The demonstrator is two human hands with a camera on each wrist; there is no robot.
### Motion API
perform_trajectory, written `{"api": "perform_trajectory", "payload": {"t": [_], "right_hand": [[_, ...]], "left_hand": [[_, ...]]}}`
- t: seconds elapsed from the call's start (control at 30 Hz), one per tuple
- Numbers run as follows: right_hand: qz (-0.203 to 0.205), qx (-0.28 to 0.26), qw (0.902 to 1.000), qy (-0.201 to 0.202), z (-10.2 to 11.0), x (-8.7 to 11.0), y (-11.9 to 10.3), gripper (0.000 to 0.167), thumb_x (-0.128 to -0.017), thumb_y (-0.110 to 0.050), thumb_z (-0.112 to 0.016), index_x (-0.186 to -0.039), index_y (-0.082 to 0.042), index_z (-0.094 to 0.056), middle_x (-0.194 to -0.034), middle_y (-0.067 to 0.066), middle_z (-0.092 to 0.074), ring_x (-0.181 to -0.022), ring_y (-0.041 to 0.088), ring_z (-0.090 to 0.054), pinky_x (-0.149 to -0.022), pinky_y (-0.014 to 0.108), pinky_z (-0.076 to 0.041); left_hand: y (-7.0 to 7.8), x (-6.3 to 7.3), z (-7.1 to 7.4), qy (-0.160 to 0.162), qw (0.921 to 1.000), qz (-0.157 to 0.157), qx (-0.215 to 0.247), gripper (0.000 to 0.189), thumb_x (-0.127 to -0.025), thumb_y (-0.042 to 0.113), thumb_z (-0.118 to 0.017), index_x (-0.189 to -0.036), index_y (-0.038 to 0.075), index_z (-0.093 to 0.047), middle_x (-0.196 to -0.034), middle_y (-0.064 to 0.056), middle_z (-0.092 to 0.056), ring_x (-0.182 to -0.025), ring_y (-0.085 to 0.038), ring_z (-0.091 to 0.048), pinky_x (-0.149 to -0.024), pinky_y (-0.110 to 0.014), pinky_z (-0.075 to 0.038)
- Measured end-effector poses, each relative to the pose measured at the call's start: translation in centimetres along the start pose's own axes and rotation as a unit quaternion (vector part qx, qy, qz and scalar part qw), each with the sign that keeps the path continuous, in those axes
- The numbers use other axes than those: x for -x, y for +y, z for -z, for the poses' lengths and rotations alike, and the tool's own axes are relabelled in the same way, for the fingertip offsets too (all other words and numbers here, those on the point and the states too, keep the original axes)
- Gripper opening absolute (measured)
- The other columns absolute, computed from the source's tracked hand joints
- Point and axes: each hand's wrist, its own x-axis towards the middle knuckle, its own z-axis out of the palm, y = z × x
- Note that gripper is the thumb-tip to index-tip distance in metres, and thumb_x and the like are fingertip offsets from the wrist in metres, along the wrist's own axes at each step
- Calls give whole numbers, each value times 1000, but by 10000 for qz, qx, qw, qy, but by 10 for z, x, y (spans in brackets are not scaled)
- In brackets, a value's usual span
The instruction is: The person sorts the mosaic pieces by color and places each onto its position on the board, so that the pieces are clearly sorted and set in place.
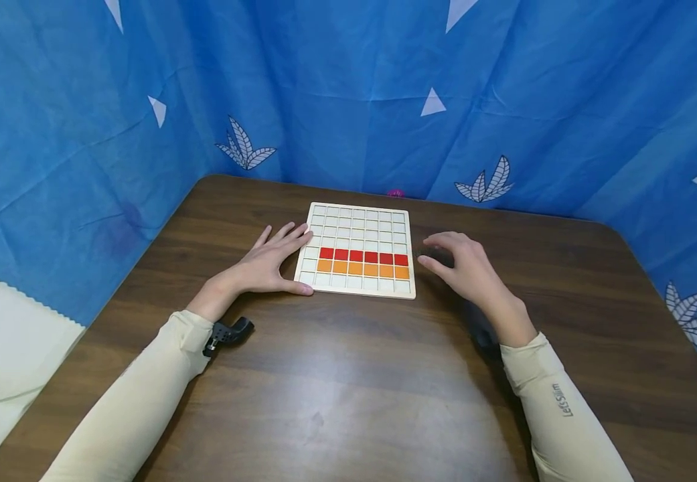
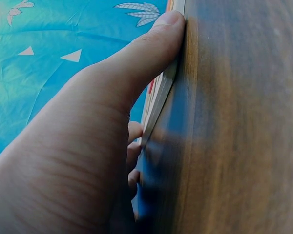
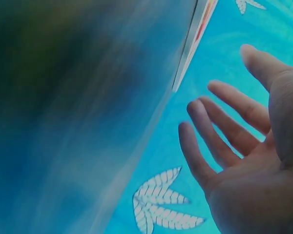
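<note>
A square light wooden grid board (image 1: pixel 363 284) lies flat on the table. One row of its cells holds several red tiles (image 1: pixel 356 256), and the row in front holds several orange tiles (image 1: pixel 355 268); other cells look pale. My left hand (image 1: pixel 264 266) is spread at the board's left side, its index fingertip at the left edge and its thumb at the front left corner. In the left wrist view the thumb (image 2: pixel 154 46) lies against the board's edge. To the right of the board, my right hand (image 1: pixel 467 264) hovers with loosely bent fingers, holding nothing.
Brown wood-grain table (image 1: pixel 324 388) extends around the board, with light reflecting off its front part. A blue curtain (image 1: pixel 348 94) with white triangles and leaf prints hangs behind and beside it. A black wrist device (image 1: pixel 227 335) sits at the left sleeve's cuff.
</note>
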Motion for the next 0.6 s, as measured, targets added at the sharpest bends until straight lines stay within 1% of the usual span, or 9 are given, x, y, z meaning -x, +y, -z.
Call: {"api": "perform_trajectory", "payload": {"t": [0.07,0.13,0.23,0.37,0.47,0.6], "right_hand": [[-77,130,9999,-34,4,8,5,51,-99,-35,-76,-138,-5,-67,-144,19,-64,-137,40,-54,-115,63,-43],[-178,249,9995,-107,10,17,10,56,-100,-37,-74,-143,-4,-63,-149,21,-59,-143,43,-48,-118,66,-38],[-388,442,9979,-264,22,31,19,65,-102,-44,-70,-151,-4,-55,-158,24,-49,-148,46,-40,-118,70,-33],[-642,658,9948,-446,38,50,34,79,-102,-53,-65,-162,-7,-41,-169,26,-31,-153,51,-28,-117,77,-27],[-682,781,9936,-458,48,62,46,84,-102,-55,-63,-167,-11,-31,-173,26,-20,-155,53,-22,-117,79,-22],[-683,997,9920,-371,58,73,60,88,-102,-57,-63,-169,-15,-25,-174,26,-14,-159,52,-14,-119,80,-13]], "left_hand": [[-2,2,-1,13,10000,16,3,122,-79,71,-81,-170,15,-22,-178,-6,-13,-165,-37,-5,-128,-66,4],[-3,3,-2,38,10000,14,-1,122,-79,72,-81,-170,15,-22,-178,-7,-14,-165,-37,-5,-128,-66,4],[-2,4,-3,82,10000,-3,31,122,-78,73,-80,-170,16,-23,-178,-5,-14,-165,-36,-5,-129,-65,4],[2,3,-3,125,9999,-40,80,121,-78,75,-79,-170,18,-24,-179,-4,-13,-165,-34,-5,-130,-63,5],[4,2,-2,129,9998,-83,127,119,-79,74,-79,-170,18,-24,-179,-4,-13,-165,-34,-5,-130,-63,5],[3,2,4,201,9996,-156,105,116,-82,71,-78,-170,18,-25,-178,-7,-14,-165,-35,-5,-129,-64,5]]}}
